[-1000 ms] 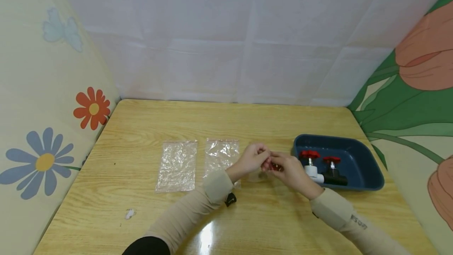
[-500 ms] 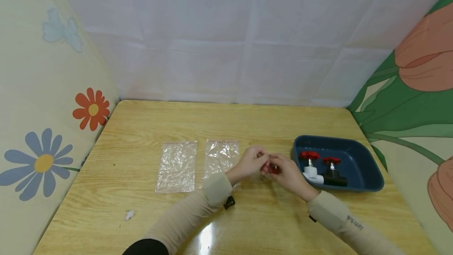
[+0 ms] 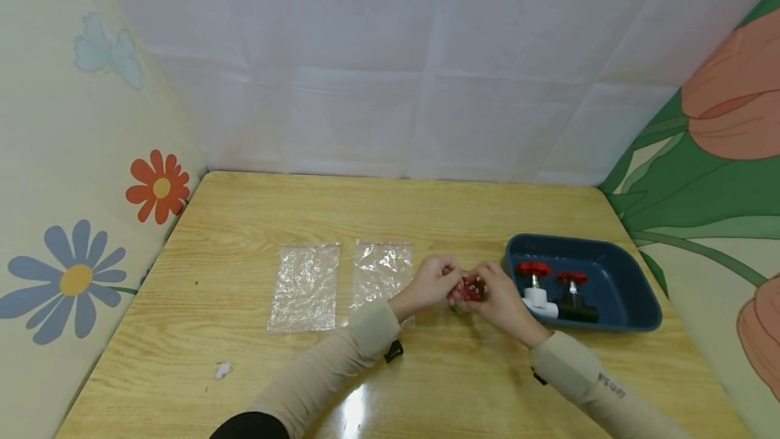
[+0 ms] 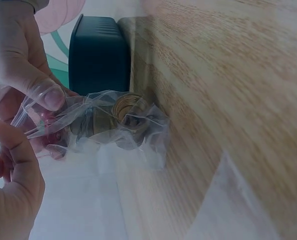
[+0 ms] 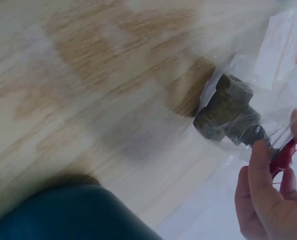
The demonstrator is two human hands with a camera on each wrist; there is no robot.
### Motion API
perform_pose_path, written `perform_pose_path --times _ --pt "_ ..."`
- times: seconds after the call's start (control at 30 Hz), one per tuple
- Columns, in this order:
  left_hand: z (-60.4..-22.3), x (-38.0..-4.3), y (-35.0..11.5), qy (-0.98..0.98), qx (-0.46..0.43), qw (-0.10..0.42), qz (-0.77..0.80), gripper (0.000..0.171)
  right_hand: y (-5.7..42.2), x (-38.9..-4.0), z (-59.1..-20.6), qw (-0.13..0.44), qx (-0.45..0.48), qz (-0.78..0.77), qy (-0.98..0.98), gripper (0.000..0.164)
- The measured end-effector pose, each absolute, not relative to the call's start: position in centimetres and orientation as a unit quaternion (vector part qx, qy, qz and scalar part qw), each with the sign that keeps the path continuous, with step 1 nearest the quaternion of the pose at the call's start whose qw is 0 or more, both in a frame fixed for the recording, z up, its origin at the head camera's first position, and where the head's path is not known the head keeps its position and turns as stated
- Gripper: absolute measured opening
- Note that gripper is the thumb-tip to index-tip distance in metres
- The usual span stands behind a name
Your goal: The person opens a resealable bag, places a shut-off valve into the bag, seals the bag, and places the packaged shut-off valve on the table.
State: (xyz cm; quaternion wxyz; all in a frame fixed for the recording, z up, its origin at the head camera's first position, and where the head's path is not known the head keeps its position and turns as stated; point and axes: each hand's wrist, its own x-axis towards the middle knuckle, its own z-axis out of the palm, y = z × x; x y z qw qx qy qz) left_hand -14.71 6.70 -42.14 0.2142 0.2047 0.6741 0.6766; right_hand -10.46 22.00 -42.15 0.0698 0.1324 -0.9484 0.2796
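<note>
Both hands meet over the table, right of the middle in the head view. Between them hangs a clear zip bag (image 4: 158, 145) with a brass valve (image 5: 226, 110) inside. The valve's threaded end faces the left wrist camera, and its red handwheel (image 3: 472, 288) is up at the fingers. My left hand (image 3: 434, 281) pinches the bag's upper edge with curled fingers. My right hand (image 3: 501, 297) grips the bag's other side close around the handwheel, the fingers partly covering it. The valve's body is low, just over the table in the left wrist view.
Two flat clear bags (image 3: 302, 288) lie left of the hands, the nearer one (image 3: 382, 266) partly under the left wrist. At right stands a dark blue tray (image 3: 621, 290) holding a white valve (image 3: 536, 297) and a black valve (image 3: 574, 303), both with red handwheels.
The fingertips have moved slightly apart, and more of the red handwheel shows between the hands. The flat bags and the tray have stayed in place.
</note>
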Motion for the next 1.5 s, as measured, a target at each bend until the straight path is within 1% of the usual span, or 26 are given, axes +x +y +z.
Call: perform_pose_path --times 0.13,0.23,0.3,0.4,0.47,0.6,0.8,1.03,1.17,1.4,1.5 --pt "-41.4 -14.5 6.4 0.679 0.209 0.213 0.671 0.014 22.0 -10.4 -42.1 0.056 0.112 0.291 -0.948 0.041" --pt "-41.8 -14.7 6.5 0.684 0.207 0.213 0.666 0.015 22.1 -10.3 -42.0 0.035 0.089 0.296 -0.950 0.048" --pt "-42.5 -14.9 6.7 0.690 0.204 0.212 0.661 0.014 22.3 -10.3 -41.9 0.012 0.071 0.296 -0.953 0.054" --pt "-43.1 -15.2 6.9 0.695 0.204 0.205 0.658 0.014 22.5 -10.2 -41.8 -0.020 0.056 0.287 -0.956 0.059" --pt "-43.3 -15.2 7.0 0.698 0.206 0.201 0.656 0.013 22.6 -10.1 -41.8 -0.033 0.055 0.281 -0.957 0.057" --pt "-43.4 -15.3 7.0 0.698 0.211 0.196 0.656 0.013 22.7 -10.3 -41.9 -0.040 0.054 0.287 -0.956 0.051" --pt "-43.5 -15.3 7.0 0.694 0.219 0.199 0.656 0.013 22.4 -10.7 -41.6 -0.081 -0.001 0.334 -0.939 0.053" --pt "-43.6 -15.2 7.0 0.692 0.211 0.217 0.655 0.012 22.3 -10.8 -41.2 -0.114 -0.043 0.397 -0.910 0.048" --pt "-43.7 -15.2 7.1 0.693 0.208 0.215 0.656 0.012 22.6 -11.0 -41.2 -0.112 -0.037 0.390 -0.913 0.044" --pt "-43.8 -15.0 7.4 0.695 0.204 0.218 0.654 0.010 23.1 -11.3 -40.7 -0.100 0.003 0.314 -0.944 0.039" --pt "-43.8 -14.8 7.5 0.697 0.206 0.212 0.653 0.011 23.2 -11.2 -40.5 -0.094 0.015 0.299 -0.949 0.029"
